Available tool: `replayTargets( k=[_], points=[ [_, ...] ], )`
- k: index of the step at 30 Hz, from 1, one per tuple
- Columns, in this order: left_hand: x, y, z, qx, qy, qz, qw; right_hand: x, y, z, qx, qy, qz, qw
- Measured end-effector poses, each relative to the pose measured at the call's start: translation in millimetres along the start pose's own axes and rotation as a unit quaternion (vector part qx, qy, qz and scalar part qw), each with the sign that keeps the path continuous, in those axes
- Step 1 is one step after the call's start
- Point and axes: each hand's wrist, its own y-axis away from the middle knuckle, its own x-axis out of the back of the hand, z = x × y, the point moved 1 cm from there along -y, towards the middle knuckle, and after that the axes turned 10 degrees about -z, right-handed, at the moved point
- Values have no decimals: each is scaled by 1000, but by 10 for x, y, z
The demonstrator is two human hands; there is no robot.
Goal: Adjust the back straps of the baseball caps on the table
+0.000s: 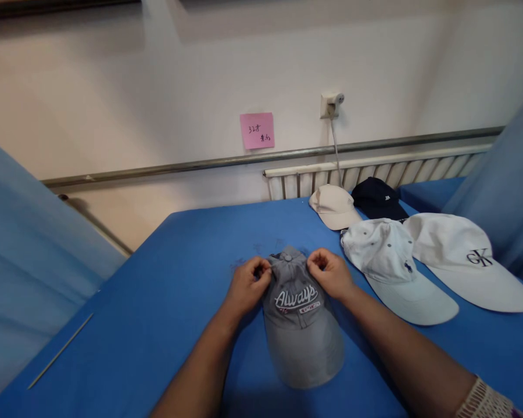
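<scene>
A grey baseball cap (pixel 287 307) with "Always" embroidered in white lies on the blue-covered surface, its brim toward me. My left hand (pixel 249 283) pinches the left side of its crown near the top. On the opposite side of the crown, my right hand (pixel 330 271) grips the fabric between thumb and fingers. To the right rests a pale cap (pixel 383 252) with a small dark horse-rider emblem. Beside it is a white cap (pixel 453 244) with dark "CK" lettering. Behind them sit a cream cap (pixel 332 203) and a dark navy cap (pixel 377 197).
A thin stick (pixel 61 351) lies on the blue cover (pixel 165 278) at the left. Blue curtains (pixel 21 255) hang on both sides. Along the wall run a metal rail (pixel 192 165) and a radiator (pixel 305 183), below a pink note (pixel 257 130) and a plugged-in socket (pixel 329 107).
</scene>
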Motion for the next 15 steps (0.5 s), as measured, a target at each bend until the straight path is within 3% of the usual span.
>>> replayTargets(
  k=[6, 8, 12, 15],
  points=[
    [2, -9, -31, 4, -22, -11, 1000, 248, -78, 30, -1, 16, 47, 999],
    [-16, -10, -41, 1, -28, -4, 1000, 265, -81, 36, -9, 11, 16, 1000],
    [4, -20, -61, 16, -24, 13, 999, 228, -72, 78, -24, 10, -126, 992],
    [33, -36, -81, 30, -13, 23, 999, 180, -74, 155, -30, -4, -146, 989]
  ],
)
